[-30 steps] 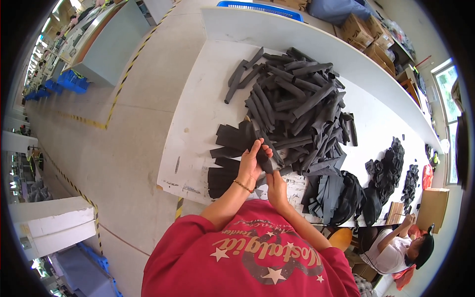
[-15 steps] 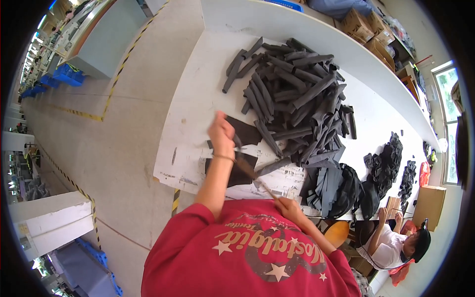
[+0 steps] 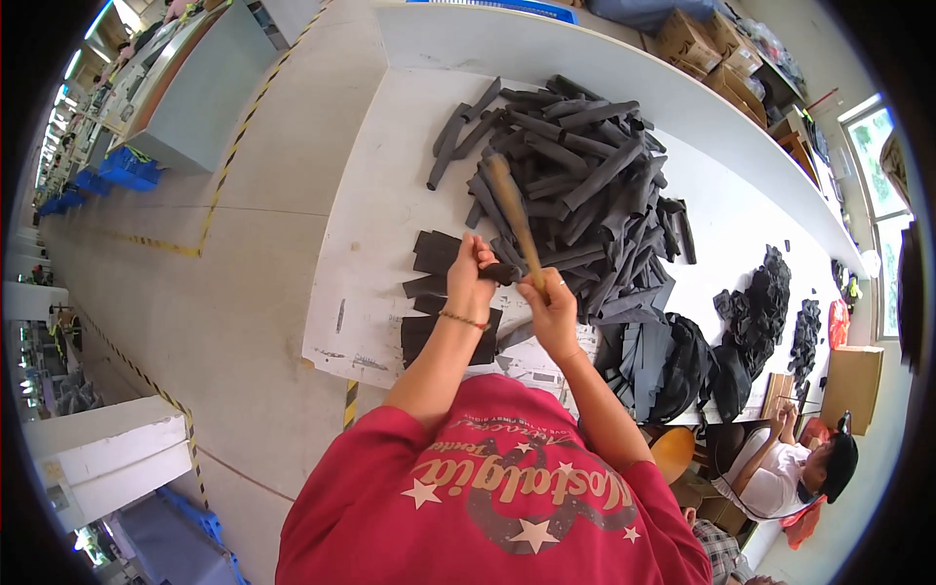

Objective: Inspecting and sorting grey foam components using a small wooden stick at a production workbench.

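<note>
One left hand (image 3: 468, 275), one right hand (image 3: 554, 310), both mine
I count one wooden stick (image 3: 513, 210), one heap of dark rolls (image 3: 600, 180) too overlapped to number, two crumpled black heaps (image 3: 759, 297), one cardboard box (image 3: 850, 390) at far right, and one blue basket (image 3: 526, 9) straight ahead of me.

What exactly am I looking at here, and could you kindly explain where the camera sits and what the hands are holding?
There is no machine here: a person works bare-handed. A wide fisheye camera worn on the head looks down at the work, which is why straight edges bend. The right hand grips a brown stick, and the left hand holds a small dark piece. On the white table lies a large heap of dark rolled pieces; flat dark pieces lie near the left hand.
</note>
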### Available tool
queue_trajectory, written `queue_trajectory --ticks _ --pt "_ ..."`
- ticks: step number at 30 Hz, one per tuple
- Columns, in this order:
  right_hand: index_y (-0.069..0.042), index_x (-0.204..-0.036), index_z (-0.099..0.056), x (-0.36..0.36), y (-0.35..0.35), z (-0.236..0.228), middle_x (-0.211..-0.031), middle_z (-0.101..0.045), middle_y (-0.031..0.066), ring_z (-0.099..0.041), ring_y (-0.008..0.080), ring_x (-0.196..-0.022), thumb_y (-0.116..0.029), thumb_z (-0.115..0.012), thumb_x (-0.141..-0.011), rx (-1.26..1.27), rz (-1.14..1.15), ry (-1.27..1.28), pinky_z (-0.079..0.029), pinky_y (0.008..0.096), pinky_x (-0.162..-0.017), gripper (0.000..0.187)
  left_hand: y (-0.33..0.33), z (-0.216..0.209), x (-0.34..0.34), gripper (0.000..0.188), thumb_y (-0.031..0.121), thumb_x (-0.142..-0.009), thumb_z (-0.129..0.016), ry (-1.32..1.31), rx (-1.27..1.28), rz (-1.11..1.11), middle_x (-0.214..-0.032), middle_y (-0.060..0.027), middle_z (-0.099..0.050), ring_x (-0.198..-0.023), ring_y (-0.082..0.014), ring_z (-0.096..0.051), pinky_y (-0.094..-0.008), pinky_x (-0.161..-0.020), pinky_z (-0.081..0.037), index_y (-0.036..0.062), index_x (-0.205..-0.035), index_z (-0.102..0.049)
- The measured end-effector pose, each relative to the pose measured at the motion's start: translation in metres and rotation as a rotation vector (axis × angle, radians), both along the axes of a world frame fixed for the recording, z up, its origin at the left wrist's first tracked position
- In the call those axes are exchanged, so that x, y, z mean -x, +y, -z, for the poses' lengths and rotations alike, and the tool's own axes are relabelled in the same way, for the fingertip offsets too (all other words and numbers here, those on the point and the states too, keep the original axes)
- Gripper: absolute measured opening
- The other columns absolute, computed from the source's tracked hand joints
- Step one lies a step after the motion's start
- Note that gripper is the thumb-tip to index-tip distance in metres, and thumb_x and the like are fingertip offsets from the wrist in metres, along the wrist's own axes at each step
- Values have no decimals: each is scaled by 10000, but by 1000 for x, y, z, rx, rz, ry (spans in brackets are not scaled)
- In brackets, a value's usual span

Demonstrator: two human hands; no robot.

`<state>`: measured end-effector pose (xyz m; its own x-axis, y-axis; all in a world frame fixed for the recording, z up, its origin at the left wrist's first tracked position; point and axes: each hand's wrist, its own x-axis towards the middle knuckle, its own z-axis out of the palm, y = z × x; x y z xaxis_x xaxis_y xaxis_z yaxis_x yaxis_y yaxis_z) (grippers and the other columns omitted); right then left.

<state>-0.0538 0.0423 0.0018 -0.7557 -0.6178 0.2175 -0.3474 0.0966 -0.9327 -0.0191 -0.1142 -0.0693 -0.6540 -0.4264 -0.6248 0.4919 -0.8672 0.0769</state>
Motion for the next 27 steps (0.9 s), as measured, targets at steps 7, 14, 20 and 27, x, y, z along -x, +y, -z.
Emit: queue_trajectory --ticks 7,14,20,27 --pt "-14 -939 -533 35 18 -8 -737 -480 30 -458 129 -657 -31 -577 -890 -124 -109 -13 -393 260 -602 68 -9 -58 -13 364 220 -884 -663 -130 1443 481 -990 -79 -663 -869 -137 -613 -268 -768 -502 -6 -1158 -584" --pt "-17 -975 -462 57 21 -16 -884 -543 184 -563 414 -712 -19 -546 -879 -273 89 526 -456 441 -558 128 25 -77 -17 325 284 -978 -483 9 1206 1100 -690 -7 -556 -473 -75 -497 -232 -471 -460 -5 -886 -600" --pt "-20 -1014 -531 42 21 -26 -748 -492 -31 -417 37 -646 -197 -593 -934 169 143 -510 -343 199 -548 204 33 -66 -25 312 274 -970 -500 35 926 908 -617 -7 -518 -441 -82 -478 -239 -453 -460 6 -833 -584" --pt "-46 -834 -563 40 2 -36 -595 -435 -72 -369 13 -505 -192 -612 -926 186 265 -470 -273 185 -446 179 58 -80 -22 313 257 -964 -502 28 972 951 -624 -44 -546 -441 -103 -504 -254 -452 -462 18 -766 -542"
